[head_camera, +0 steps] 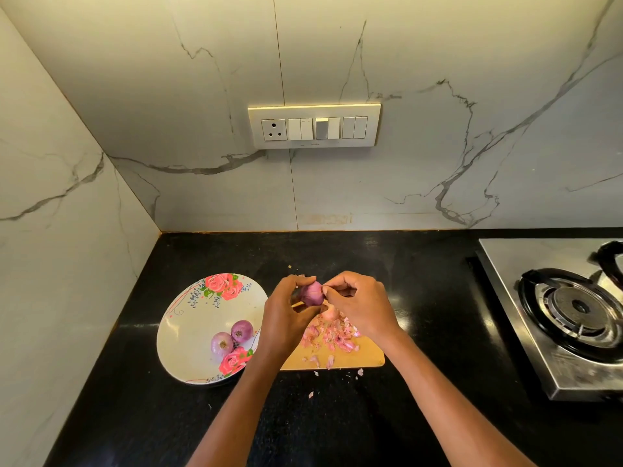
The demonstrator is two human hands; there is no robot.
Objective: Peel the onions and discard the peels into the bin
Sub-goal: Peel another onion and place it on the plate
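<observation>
Both hands meet over the far edge of the cutting board (367,357): the left hand (286,311) cups the onion (312,293), the right hand (359,303) pinches skin on its right side, no bin visible.

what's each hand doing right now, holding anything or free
Left hand: fingers curled round the onion, holding it above the cutting board.
Right hand: fingertips pinching at the onion's right side, apparently at its skin.
</observation>
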